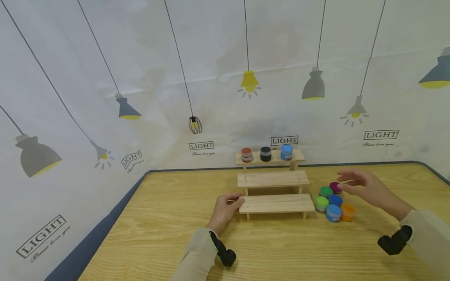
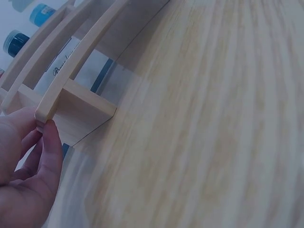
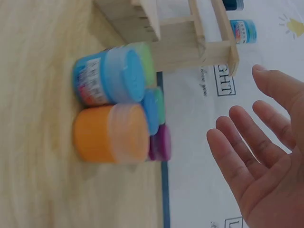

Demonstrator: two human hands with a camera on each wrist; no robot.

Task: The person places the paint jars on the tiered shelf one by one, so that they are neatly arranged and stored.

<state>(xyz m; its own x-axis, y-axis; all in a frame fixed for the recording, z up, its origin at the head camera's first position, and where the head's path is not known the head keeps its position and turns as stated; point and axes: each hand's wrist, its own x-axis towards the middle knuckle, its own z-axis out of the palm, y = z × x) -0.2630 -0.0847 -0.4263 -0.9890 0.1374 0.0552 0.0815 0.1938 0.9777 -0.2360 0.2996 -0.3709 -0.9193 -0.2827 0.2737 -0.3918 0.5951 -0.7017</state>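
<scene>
A three-step wooden rack (image 1: 274, 179) stands on the table. My left hand (image 1: 226, 208) pinches the left end of its lowest step between thumb and fingers; the left wrist view shows the thumb above and a fingertip below the board (image 2: 71, 66). My right hand (image 1: 365, 189) hovers with loosely spread fingers above a group of small paint jars, its fingertips near the purple jar (image 1: 335, 187). That group also has a green jar (image 1: 326, 191), a light green jar (image 1: 321, 204), a dark blue jar (image 1: 335, 201), a light blue jar (image 1: 333, 213) and an orange jar (image 3: 111, 133).
On the rack's top step stand a reddish-brown jar (image 1: 247, 155), a black jar (image 1: 265, 153) and a blue jar (image 1: 286, 152). A white wall cover (image 1: 225, 97) printed with lamps rises behind the table (image 1: 267, 249).
</scene>
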